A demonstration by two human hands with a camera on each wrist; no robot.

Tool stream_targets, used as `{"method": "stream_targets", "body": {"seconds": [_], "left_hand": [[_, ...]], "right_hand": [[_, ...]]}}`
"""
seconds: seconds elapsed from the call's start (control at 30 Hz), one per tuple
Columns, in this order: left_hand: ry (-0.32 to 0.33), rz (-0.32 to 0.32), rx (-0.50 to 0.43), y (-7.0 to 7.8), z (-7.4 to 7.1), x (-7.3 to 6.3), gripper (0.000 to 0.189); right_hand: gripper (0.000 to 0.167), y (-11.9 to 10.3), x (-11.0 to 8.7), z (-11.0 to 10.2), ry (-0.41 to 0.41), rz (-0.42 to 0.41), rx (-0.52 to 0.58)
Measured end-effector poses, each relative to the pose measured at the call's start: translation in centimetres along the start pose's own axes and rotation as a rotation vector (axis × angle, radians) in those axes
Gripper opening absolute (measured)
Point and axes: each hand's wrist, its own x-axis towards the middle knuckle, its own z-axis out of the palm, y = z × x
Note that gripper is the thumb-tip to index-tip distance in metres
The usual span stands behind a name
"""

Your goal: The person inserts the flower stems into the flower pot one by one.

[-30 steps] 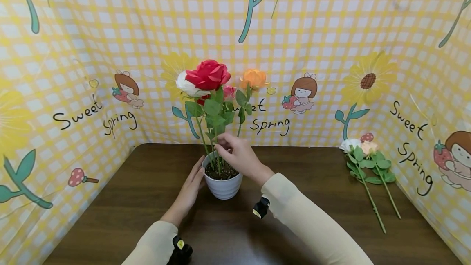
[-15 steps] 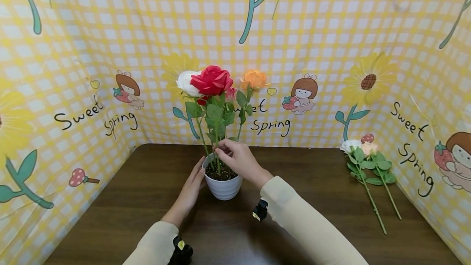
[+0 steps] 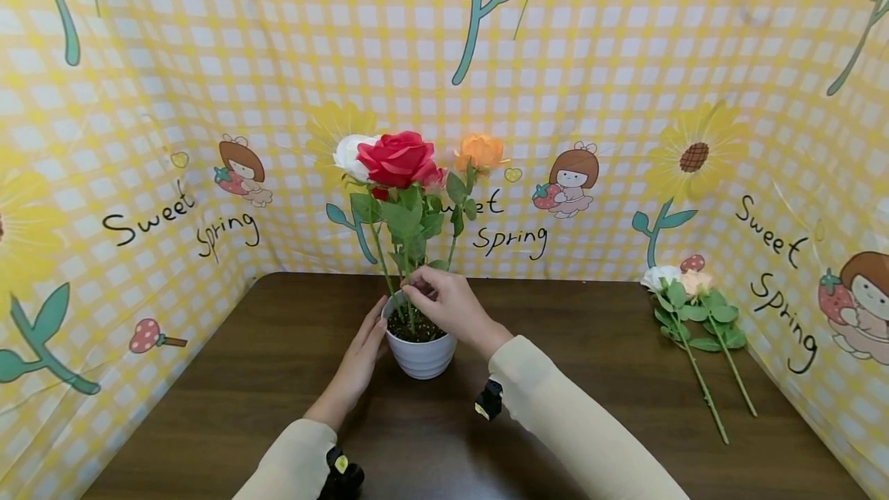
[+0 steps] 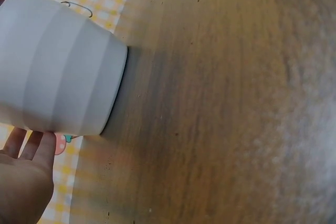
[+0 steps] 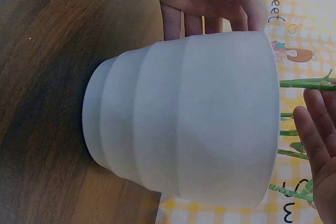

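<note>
A white ribbed pot [image 3: 421, 358] with dark soil stands at the middle of the table. Against its left side rests my left hand [image 3: 356, 357], fingers straight; the left wrist view shows its fingertips [image 4: 46, 142] touching the wall. Just above the rim my right hand [image 3: 451, 302] pinches the stem of a large red rose [image 3: 397, 159], whose lower end meets the soil. A white rose [image 3: 353, 157] and an orange rose [image 3: 481, 151] also stand in the pot. Behind the red bloom, pink and darker red flowers are mostly hidden. In the right wrist view several green stems [image 5: 304, 84] rise past the rim.
On the right of the brown wooden table [image 3: 229, 376] lie a white rose [image 3: 661, 278] and a peach rose [image 3: 697, 281], with their stems towards the front. A yellow checked cloth [image 3: 389, 29] hangs round the back and sides.
The red rose has come down a little, and my right hand has moved down with its stem. My left hand has stayed against the pot.
</note>
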Motion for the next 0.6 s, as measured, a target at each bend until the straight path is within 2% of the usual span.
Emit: {"method": "stream_targets", "body": {"seconds": [0.27, 0.4, 0.6], "left_hand": [[0.000, 0.001, 0.005, 0.24, 0.03, -0.12, 0.053], [-0.002, -0.002, 0.005, 0.27, -0.03, -0.03, 0.052], [-0.013, 0.000, 0.001, 0.23, -0.06, -0.04, 0.052]], "right_hand": [[0.006, -0.34, 0.19, 0.34, 0.022, 0.001, -0.017], [0.009, -0.34, 0.17, 0.48, 0.061, 0.028, -0.022], [0.014, 0.12, -0.09, 0.72, 0.126, 0.004, -0.085]]}}
